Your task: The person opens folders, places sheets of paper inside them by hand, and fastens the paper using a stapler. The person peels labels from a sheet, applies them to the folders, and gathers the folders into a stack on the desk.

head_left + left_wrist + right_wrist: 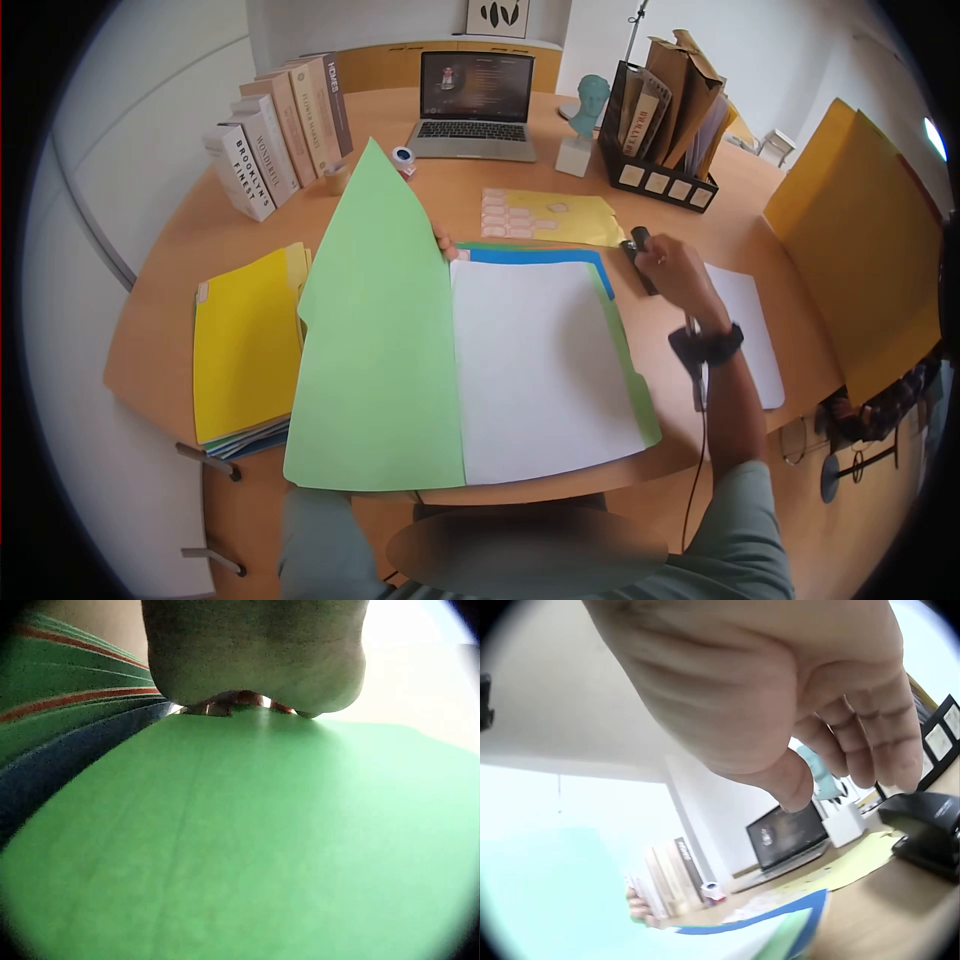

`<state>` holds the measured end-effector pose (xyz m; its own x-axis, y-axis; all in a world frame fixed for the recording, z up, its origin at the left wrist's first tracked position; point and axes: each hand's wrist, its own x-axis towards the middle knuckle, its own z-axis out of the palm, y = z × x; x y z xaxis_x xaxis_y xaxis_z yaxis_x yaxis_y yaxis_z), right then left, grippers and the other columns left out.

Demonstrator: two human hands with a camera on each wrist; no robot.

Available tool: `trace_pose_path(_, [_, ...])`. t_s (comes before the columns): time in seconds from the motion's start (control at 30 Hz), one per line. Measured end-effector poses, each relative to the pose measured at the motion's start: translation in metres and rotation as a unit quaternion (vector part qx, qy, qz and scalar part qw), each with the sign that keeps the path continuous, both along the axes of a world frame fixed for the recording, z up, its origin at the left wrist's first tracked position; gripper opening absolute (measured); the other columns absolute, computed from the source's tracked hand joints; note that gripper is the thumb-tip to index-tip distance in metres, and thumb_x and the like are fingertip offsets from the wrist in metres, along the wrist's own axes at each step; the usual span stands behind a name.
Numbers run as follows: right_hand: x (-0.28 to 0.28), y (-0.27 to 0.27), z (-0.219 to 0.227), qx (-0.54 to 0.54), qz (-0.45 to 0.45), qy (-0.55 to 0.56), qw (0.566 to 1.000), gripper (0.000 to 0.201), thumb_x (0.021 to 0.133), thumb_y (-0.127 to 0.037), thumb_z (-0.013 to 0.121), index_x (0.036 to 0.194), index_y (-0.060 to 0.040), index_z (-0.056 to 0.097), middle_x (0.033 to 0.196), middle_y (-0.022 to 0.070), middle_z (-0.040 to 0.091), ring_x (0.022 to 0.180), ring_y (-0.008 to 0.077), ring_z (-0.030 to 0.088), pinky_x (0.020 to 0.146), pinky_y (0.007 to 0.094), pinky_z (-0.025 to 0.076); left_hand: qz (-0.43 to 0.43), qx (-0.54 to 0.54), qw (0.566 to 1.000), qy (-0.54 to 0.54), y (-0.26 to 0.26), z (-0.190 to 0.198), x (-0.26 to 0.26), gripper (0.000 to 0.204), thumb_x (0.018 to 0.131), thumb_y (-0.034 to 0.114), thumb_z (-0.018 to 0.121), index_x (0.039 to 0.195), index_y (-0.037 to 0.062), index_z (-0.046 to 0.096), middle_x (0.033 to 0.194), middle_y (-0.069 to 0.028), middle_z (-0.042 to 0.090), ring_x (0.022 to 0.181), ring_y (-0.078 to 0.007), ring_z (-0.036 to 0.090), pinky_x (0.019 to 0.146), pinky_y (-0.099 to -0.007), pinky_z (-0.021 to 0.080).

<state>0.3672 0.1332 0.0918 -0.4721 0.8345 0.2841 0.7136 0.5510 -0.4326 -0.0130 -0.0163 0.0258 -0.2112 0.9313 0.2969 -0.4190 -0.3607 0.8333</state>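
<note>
A light green folder [385,350] lies opened out at the table's front, its left cover raised. My left hand [444,242] holds that cover, its fingers showing round the top edge by the fold; the rest of the hand is hidden behind it in the head view. In the left wrist view the palm [255,660] is close over the green surface. White paper [540,370] fills the folder's right side, with a blue folder [530,257] showing beneath. Beside a black stapler [930,814], my right hand [680,275] hangs with loosely bent fingers, fingertips just above it.
Left of the green folder is a stack of folders topped by a yellow one [245,350]. Behind stand books [290,130], a tape roll [403,157], a laptop [475,90], a bust [590,100] and a black file holder [660,185]. White sheets [745,330] lie at right.
</note>
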Motion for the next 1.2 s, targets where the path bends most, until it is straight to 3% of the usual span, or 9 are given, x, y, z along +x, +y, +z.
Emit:
trace_pose_path(0.13, [-0.004,0.07,-0.024,0.087,-0.064,-0.123,0.987,0.039,0.087,-0.027,0.066,0.107,0.0059,0.065,0.104,0.0269,0.069,0.101,0.0427,0.065,0.089,0.0483,0.051,0.007,-0.005,1.0,-0.002,-0.005,-0.003,-0.001,0.022,0.101,0.025,0.053,0.104,0.004,0.06,0.095,-0.0038,0.056,0.087,-0.0155,0.052,0.078,-0.0305,0.045])
trace_pose_path(0.23, [-0.014,0.08,-0.027,-0.075,-0.083,-0.166,0.98,0.034,0.087,-0.023,0.064,0.107,0.0039,0.064,0.109,0.0272,0.068,0.105,0.0426,0.064,0.091,0.0481,0.05,0.012,-0.008,1.0,-0.003,-0.008,-0.007,0.0,0.022,0.101,0.025,0.053,0.103,0.004,0.06,0.095,-0.0037,0.056,0.087,-0.0153,0.052,0.078,-0.0303,0.046])
trace_pose_path(0.37, [-0.033,0.084,-0.043,0.05,-0.012,-0.074,0.996,0.027,0.085,-0.011,0.059,0.108,0.0019,0.064,0.104,0.0271,0.068,0.101,0.0443,0.064,0.09,0.0481,0.05,0.014,-0.007,1.0,-0.003,-0.009,-0.006,-0.002,0.022,0.101,0.025,0.053,0.103,0.0039,0.06,0.095,-0.0036,0.056,0.086,-0.0151,0.052,0.077,-0.0301,0.046])
trace_pose_path(0.53, [-0.101,0.03,-0.002,0.018,0.18,-0.013,0.983,0.031,0.078,-0.003,0.061,0.109,-0.0008,0.063,0.108,0.0238,0.067,0.106,0.0428,0.062,0.091,0.0482,0.048,0.012,-0.011,1.0,-0.004,-0.004,-0.005,-0.005,0.022,0.101,0.024,0.053,0.103,0.0039,0.06,0.094,-0.0035,0.056,0.086,-0.0148,0.052,0.076,-0.0298,0.046])
trace_pose_path(0.67, [-0.152,0.022,-0.018,0.081,0.286,-0.067,0.952,0.032,0.078,-0.003,0.062,0.109,-0.0061,0.065,0.106,0.0175,0.069,0.104,0.0387,0.064,0.088,0.0473,0.05,0.01,-0.016,1.0,-0.004,0.0,-0.007,-0.005,0.022,0.101,0.024,0.053,0.102,0.0038,0.06,0.094,-0.0034,0.056,0.085,-0.0146,0.053,0.076,-0.0296,0.046])
trace_pose_path(0.83, [-0.17,0.01,-0.022,0.048,0.312,-0.067,0.947,0.029,0.082,-0.006,0.06,0.109,-0.0123,0.068,0.104,0.0145,0.07,0.102,0.0364,0.065,0.088,0.0463,0.05,0.004,-0.022,1.0,-0.002,0.003,-0.01,-0.004,0.021,0.101,0.024,0.053,0.102,0.0038,0.06,0.093,-0.0033,0.056,0.085,-0.0143,0.053,0.075,-0.0293,0.047])
trace_pose_path(1.2, [-0.168,-0.003,-0.016,0.01,0.344,-0.132,0.93,0.036,0.081,0.003,0.055,0.112,-0.0097,0.068,0.109,0.0164,0.067,0.109,0.0362,0.061,0.089,0.0451,0.048,-0.003,-0.026,1.0,-0.01,0.008,-0.018,-0.001,0.021,0.101,0.024,0.053,0.101,0.0037,0.06,0.092,-0.003,0.056,0.084,-0.0137,0.053,0.074,-0.0287,0.047])
